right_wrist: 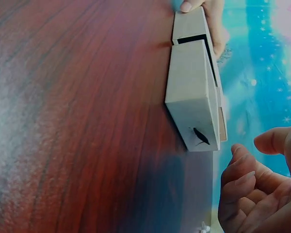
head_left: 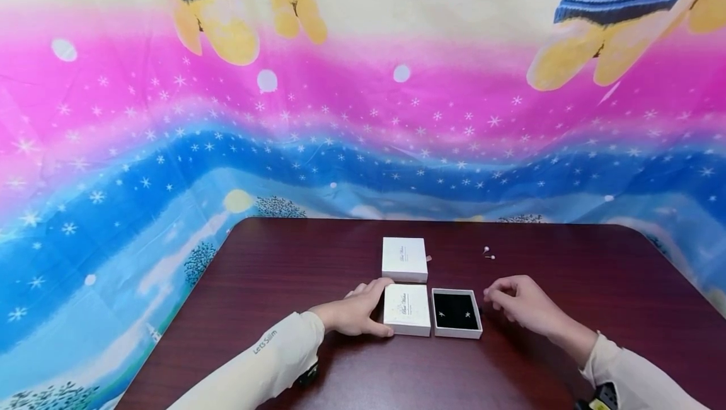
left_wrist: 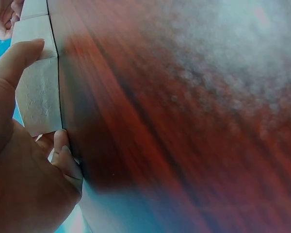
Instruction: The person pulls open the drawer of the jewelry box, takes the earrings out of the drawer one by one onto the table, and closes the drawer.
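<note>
My left hand [head_left: 351,314] [left_wrist: 26,179] spans the left end of a closed white box [head_left: 407,318] [left_wrist: 39,99], its thumb on the near side and its fingers round the left and far sides. Just right of that box lies an open white tray [head_left: 459,334] [right_wrist: 186,80] with a black insert [head_left: 455,303] bearing two small star-like pieces [head_left: 467,314]. A dark tab [right_wrist: 201,137] shows on the tray's right end. Beside this end, my right hand [head_left: 530,309] [right_wrist: 262,194] hovers with fingers loosely bent, holding nothing.
Another white box [head_left: 404,257] with a pinkish tab [head_left: 428,258] stands behind the held one. Two small studs with pale heads [head_left: 486,249] lie at the back right of the dark red table [head_left: 283,259]. A patterned cloth [head_left: 363,114] hangs behind the table.
</note>
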Available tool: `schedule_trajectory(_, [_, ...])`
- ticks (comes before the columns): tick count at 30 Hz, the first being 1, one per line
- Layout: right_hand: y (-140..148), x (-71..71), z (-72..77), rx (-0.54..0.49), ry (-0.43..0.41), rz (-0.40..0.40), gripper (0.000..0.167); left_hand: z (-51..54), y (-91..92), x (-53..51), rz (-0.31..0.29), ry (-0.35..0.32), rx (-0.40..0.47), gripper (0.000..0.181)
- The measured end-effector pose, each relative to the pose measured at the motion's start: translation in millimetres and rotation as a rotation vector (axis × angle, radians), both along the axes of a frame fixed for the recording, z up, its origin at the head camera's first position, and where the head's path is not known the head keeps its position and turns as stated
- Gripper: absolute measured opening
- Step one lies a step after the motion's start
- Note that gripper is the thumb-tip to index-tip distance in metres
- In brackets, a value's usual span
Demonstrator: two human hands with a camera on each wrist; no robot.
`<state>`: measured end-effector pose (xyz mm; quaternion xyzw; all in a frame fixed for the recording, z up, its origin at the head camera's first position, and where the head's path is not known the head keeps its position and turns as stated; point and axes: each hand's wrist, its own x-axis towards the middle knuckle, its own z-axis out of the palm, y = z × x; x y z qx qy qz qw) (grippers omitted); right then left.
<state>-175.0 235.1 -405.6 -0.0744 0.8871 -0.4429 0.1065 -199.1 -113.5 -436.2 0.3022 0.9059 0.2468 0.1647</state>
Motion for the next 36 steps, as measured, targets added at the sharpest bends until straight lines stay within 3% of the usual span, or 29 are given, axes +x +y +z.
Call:
schedule_trajectory(12, [-12,1.1,7.8,0.019,0.163,0.032,0.018,0.9,0.5,0.2,0.003,0.000,0.003,0.089])
schedule_trajectory(21, [-21,4.1,8.9,0.089,0.257,0.048,0.013,0.2,0.4,-0.3,0.006,0.000,0.004,0.090])
schedule_trajectory(36, [-35,7.6,8.3,0.135,0.272,0.068,0.011,0.7,-0.2,-0.1,0.011,-0.003,0.006,0.091])
